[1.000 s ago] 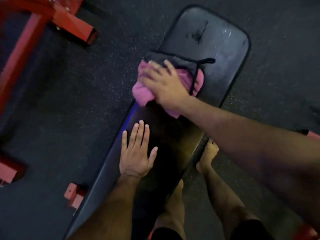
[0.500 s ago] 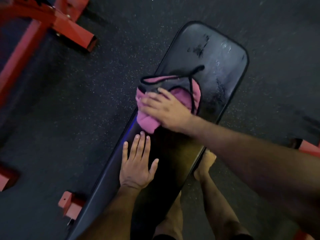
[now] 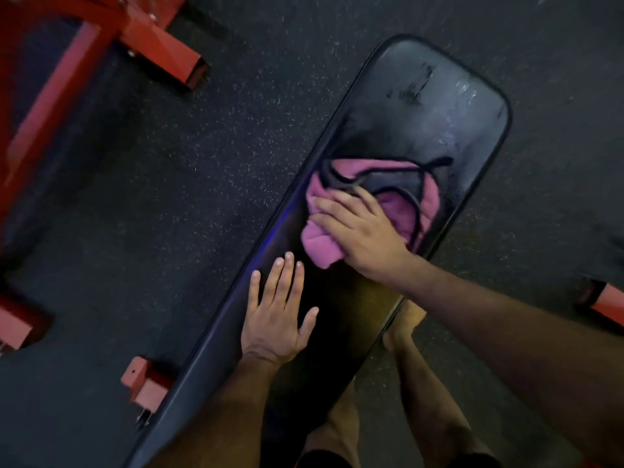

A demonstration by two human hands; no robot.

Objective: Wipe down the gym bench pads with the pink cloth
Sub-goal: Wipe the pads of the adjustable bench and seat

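Note:
A long black bench pad (image 3: pixel 435 106) runs diagonally from the lower left to the upper right. Its far end shows wet streaks and scuffs. A bunched pink cloth with black trim (image 3: pixel 398 204) lies on the middle of the pad. My right hand (image 3: pixel 361 231) presses down on the cloth, fingers spread over its near left part. My left hand (image 3: pixel 277 315) rests flat on the pad just below the cloth, fingers straight, holding nothing.
Dark speckled rubber floor (image 3: pixel 169 214) surrounds the bench. Red steel frame parts (image 3: pixel 101 38) stand at the upper left, and a red bench foot (image 3: pixel 145 383) at the lower left. Another red piece (image 3: pixel 607 302) is at the right edge. My bare legs stand by the bench's near right side.
My right hand has dragged the pink cloth along the pad toward me, closer to my left hand. My left hand has stayed flat in the same place on the pad.

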